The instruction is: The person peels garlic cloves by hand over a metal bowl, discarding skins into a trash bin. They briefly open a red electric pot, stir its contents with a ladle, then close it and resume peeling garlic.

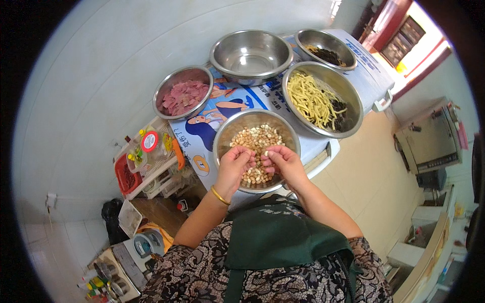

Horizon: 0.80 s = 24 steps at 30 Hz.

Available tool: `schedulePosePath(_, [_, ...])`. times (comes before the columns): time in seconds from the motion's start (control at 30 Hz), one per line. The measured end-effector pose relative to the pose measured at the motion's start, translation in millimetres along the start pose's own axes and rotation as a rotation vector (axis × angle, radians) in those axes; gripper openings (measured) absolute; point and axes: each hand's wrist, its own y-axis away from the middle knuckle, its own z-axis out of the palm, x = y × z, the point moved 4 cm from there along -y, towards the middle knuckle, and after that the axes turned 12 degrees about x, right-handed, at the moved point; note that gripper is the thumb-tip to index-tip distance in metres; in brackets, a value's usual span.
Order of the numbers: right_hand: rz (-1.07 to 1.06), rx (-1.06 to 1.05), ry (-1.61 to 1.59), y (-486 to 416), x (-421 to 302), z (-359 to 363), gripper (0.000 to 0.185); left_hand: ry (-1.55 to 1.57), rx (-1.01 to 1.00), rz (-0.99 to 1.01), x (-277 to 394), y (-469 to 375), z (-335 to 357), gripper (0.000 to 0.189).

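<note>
Before me stands a stainless steel bowl holding many peanut kernels, most with tan skins, some pale and peeled. Both hands are over its near half, level with each other and a little apart. Between thumb and forefinger, my right hand pinches one pale peeled peanut kernel. My left hand, with a gold-coloured bangle at its wrist, has thumb and fingertips together. Whether anything sits between those fingertips cannot be made out. Part of the kernels is hidden behind my fingers.
Beyond on the printed surface are steel bowls of sliced raw meat, yellow strips with dark shreds, and more dark shreds. A larger steel bowl stands between. A rack with jars is at left, tiled floor at right.
</note>
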Motion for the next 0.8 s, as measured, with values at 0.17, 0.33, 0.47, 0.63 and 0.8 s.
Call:
schedulePosePath(0.17, [-0.587, 0.033, 0.803, -7.5, -25.9, -4.3, 0.011, 0.121, 0.021, -0.005, 7.5, 29.0, -17.2, 0.01])
schedulePosePath(0.33, [-0.775, 0.045, 0.889, -11.5, -27.8, -17.1, 0.015, 0.291, 0.079, -0.027, -16.9, 90.3, -35.9, 0.013])
schedulePosePath(0.47, [-0.786, -0.007, 0.716, -10.2, -24.2, -26.4, 0.02, 0.32, 0.297, -0.071, -43.5, 164.0, -81.9, 0.021])
schedulePosePath(0.63, [-0.768, -0.102, 0.462, 22.0, -21.4, 2.5, 0.016, 0.488, 0.646, 0.03, -73.7, 274.2, -154.6, 0.024])
schedulePosePath(0.8, [-0.747, -0.368, 0.465, 83.1, 18.9, 99.5, 0.007, 0.758, 0.927, 0.195, -97.9, 376.7, -220.0, 0.024])
